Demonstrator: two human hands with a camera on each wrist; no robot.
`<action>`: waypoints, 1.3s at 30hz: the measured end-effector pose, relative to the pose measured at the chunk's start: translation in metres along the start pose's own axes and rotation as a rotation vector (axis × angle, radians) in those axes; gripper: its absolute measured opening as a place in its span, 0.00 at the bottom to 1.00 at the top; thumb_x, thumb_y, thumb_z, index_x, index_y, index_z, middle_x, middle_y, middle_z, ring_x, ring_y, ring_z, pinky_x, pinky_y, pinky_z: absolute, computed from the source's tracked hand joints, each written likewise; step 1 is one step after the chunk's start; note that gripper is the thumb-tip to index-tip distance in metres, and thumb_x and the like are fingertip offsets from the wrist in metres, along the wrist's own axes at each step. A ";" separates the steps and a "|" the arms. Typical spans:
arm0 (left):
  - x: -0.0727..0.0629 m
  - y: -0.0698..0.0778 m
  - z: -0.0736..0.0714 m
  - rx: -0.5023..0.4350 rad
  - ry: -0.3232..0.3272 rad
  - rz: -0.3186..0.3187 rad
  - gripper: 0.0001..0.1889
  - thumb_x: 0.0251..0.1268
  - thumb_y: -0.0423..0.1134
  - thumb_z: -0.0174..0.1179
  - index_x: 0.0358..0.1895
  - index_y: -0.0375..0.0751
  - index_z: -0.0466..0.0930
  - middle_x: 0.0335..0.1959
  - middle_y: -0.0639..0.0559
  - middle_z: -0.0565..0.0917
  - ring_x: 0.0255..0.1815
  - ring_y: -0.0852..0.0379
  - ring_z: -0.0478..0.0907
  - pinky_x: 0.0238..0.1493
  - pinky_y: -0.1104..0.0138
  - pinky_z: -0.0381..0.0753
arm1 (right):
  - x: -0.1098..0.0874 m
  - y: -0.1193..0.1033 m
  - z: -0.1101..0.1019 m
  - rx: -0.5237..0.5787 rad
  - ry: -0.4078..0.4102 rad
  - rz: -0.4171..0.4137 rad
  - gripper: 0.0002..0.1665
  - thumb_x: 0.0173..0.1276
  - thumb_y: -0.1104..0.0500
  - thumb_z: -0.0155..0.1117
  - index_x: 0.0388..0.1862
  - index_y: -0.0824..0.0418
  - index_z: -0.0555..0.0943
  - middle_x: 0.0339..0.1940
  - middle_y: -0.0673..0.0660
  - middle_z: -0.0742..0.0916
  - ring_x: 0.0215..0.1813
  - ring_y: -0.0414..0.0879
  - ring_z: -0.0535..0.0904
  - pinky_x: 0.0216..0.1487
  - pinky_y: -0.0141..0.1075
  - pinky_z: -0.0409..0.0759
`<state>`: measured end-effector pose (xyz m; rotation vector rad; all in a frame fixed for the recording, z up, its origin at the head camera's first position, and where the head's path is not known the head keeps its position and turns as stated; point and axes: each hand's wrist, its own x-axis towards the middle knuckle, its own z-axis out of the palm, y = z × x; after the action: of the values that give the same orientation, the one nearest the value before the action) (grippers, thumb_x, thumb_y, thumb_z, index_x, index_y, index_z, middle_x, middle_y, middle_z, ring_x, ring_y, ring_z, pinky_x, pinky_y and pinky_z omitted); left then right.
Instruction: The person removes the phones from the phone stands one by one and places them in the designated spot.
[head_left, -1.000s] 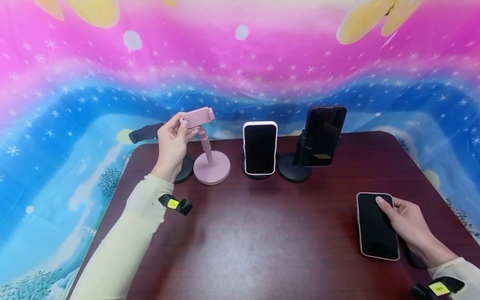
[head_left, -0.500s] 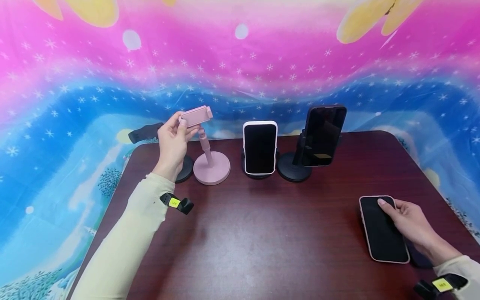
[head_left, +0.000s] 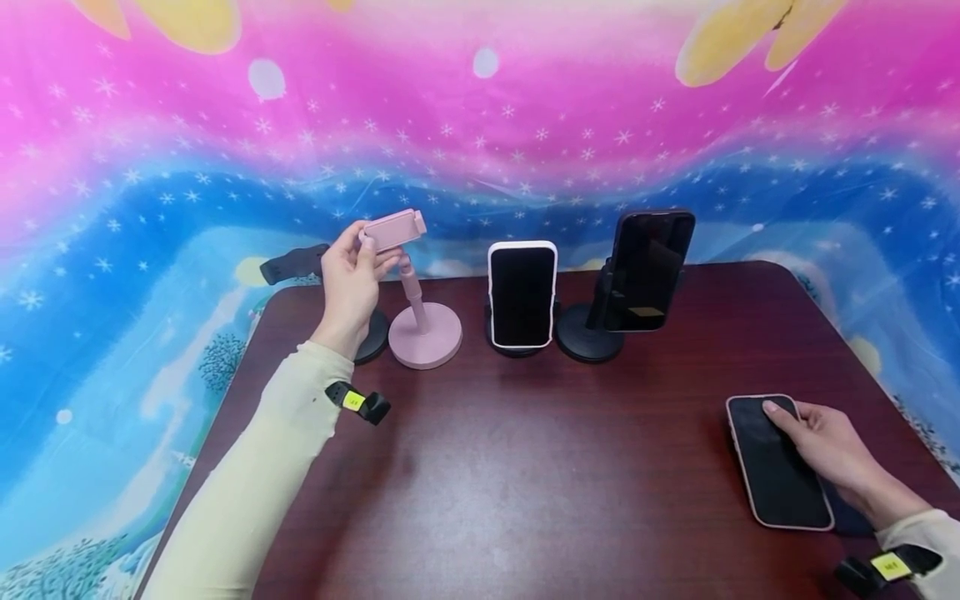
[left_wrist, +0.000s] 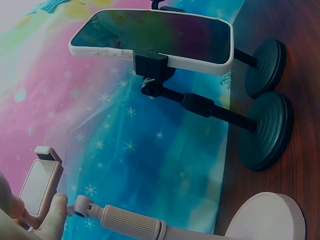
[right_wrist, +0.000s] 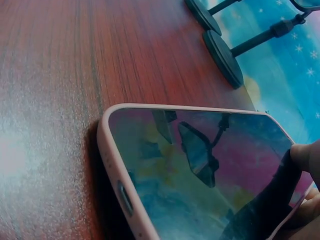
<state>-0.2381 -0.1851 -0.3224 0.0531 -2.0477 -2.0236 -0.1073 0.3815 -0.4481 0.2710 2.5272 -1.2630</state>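
At the back left, my left hand (head_left: 350,282) grips the clamp head of a pink phone stand (head_left: 425,336). The clamp (left_wrist: 40,186) holds no phone, and my thumb lies along its lower side in the left wrist view. At the right of the table, my right hand (head_left: 832,446) holds a phone in a pale pink case (head_left: 780,467), thumb on the dark screen and fingers behind. In the right wrist view this phone (right_wrist: 195,160) has its screen up and reflects the backdrop. Part of a dark flat object (head_left: 851,518) shows beneath it.
A white-cased phone (head_left: 522,296) sits upright in a black stand. To its right, another black stand (head_left: 588,333) bears a dark phone (head_left: 649,271). Behind my left hand is a further black stand (head_left: 372,337), partly hidden. A patterned cloth backdrop (head_left: 480,142) rises behind the table (head_left: 525,467).
My right hand has moved slightly to the right and nearer, and the pink-cased phone has turned so its lower end points more to the right. My left hand stays on the stand's clamp.
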 end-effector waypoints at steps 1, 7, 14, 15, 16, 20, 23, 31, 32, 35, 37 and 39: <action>0.000 0.000 0.000 0.001 0.000 -0.005 0.20 0.82 0.42 0.42 0.68 0.41 0.71 0.66 0.39 0.76 0.56 0.51 0.86 0.63 0.65 0.83 | 0.000 0.000 0.000 -0.007 0.000 0.002 0.20 0.82 0.40 0.44 0.38 0.43 0.81 0.19 0.52 0.87 0.21 0.48 0.85 0.23 0.41 0.84; 0.001 -0.001 0.002 0.011 0.008 -0.022 0.23 0.83 0.41 0.40 0.74 0.40 0.64 0.69 0.37 0.74 0.63 0.43 0.82 0.64 0.65 0.82 | 0.001 0.001 -0.001 -0.037 -0.004 0.006 0.23 0.82 0.40 0.44 0.38 0.50 0.81 0.19 0.51 0.86 0.21 0.47 0.84 0.23 0.41 0.84; 0.002 -0.002 0.002 0.003 0.007 -0.025 0.23 0.83 0.40 0.40 0.76 0.42 0.61 0.71 0.38 0.72 0.64 0.40 0.80 0.63 0.63 0.83 | 0.002 0.002 -0.001 -0.107 -0.007 0.015 0.34 0.83 0.39 0.42 0.47 0.68 0.79 0.19 0.49 0.85 0.21 0.43 0.81 0.23 0.38 0.82; 0.002 -0.002 0.002 0.003 0.007 -0.027 0.24 0.83 0.40 0.40 0.77 0.43 0.60 0.72 0.38 0.71 0.64 0.40 0.81 0.63 0.63 0.83 | 0.002 0.002 -0.001 -0.122 0.004 0.004 0.34 0.83 0.40 0.42 0.48 0.70 0.79 0.18 0.48 0.83 0.20 0.42 0.80 0.23 0.37 0.80; 0.002 -0.002 0.002 0.001 0.006 -0.031 0.24 0.83 0.40 0.40 0.77 0.43 0.59 0.72 0.38 0.71 0.64 0.40 0.81 0.63 0.63 0.83 | 0.002 0.003 -0.001 -0.139 0.016 -0.008 0.33 0.83 0.41 0.42 0.46 0.70 0.79 0.17 0.47 0.81 0.19 0.41 0.78 0.23 0.36 0.78; 0.001 -0.003 0.001 -0.005 0.004 -0.042 0.25 0.83 0.41 0.40 0.79 0.44 0.57 0.73 0.38 0.70 0.64 0.41 0.81 0.64 0.62 0.82 | 0.001 0.005 0.001 -0.176 0.067 -0.073 0.30 0.83 0.44 0.45 0.42 0.70 0.79 0.14 0.44 0.75 0.17 0.38 0.71 0.21 0.35 0.71; 0.001 -0.003 0.000 -0.003 -0.004 -0.042 0.26 0.83 0.41 0.40 0.79 0.44 0.55 0.73 0.38 0.69 0.65 0.41 0.80 0.65 0.62 0.81 | 0.000 0.006 0.002 -0.193 0.080 -0.081 0.29 0.83 0.44 0.46 0.43 0.69 0.79 0.13 0.43 0.72 0.16 0.37 0.69 0.18 0.36 0.70; -0.001 -0.004 0.000 0.003 -0.012 -0.038 0.26 0.84 0.41 0.40 0.80 0.45 0.54 0.73 0.39 0.69 0.64 0.41 0.81 0.65 0.62 0.82 | -0.002 0.006 -0.001 -0.260 0.017 0.004 0.30 0.83 0.39 0.42 0.24 0.58 0.68 0.13 0.45 0.69 0.16 0.40 0.70 0.19 0.34 0.70; -0.001 -0.004 0.000 0.000 -0.011 -0.036 0.26 0.84 0.41 0.40 0.79 0.45 0.54 0.73 0.39 0.69 0.64 0.40 0.80 0.65 0.62 0.82 | -0.002 0.006 -0.001 -0.265 0.018 0.009 0.31 0.83 0.39 0.43 0.24 0.57 0.67 0.13 0.45 0.69 0.16 0.41 0.72 0.20 0.34 0.72; -0.001 -0.005 0.000 0.002 -0.011 -0.034 0.26 0.84 0.41 0.40 0.80 0.45 0.54 0.73 0.39 0.70 0.64 0.40 0.80 0.64 0.62 0.82 | -0.002 0.006 0.000 -0.283 0.035 -0.002 0.30 0.82 0.39 0.44 0.22 0.57 0.66 0.12 0.46 0.69 0.16 0.42 0.73 0.19 0.34 0.73; 0.000 -0.005 -0.001 0.005 -0.012 -0.035 0.26 0.84 0.41 0.40 0.80 0.46 0.54 0.73 0.39 0.70 0.64 0.42 0.81 0.64 0.62 0.82 | -0.002 0.006 0.000 -0.302 0.055 -0.023 0.30 0.82 0.40 0.46 0.21 0.56 0.64 0.12 0.45 0.67 0.15 0.43 0.72 0.18 0.34 0.73; 0.000 -0.006 -0.001 0.009 -0.011 -0.036 0.26 0.84 0.42 0.41 0.80 0.46 0.54 0.73 0.40 0.70 0.63 0.43 0.82 0.64 0.62 0.82 | -0.001 0.007 0.001 -0.324 0.073 -0.046 0.30 0.82 0.41 0.47 0.20 0.56 0.63 0.12 0.45 0.66 0.14 0.42 0.71 0.18 0.34 0.71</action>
<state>-0.2385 -0.1857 -0.3279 0.0810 -2.0778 -2.0400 -0.1036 0.3849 -0.4534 0.1887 2.7618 -0.8514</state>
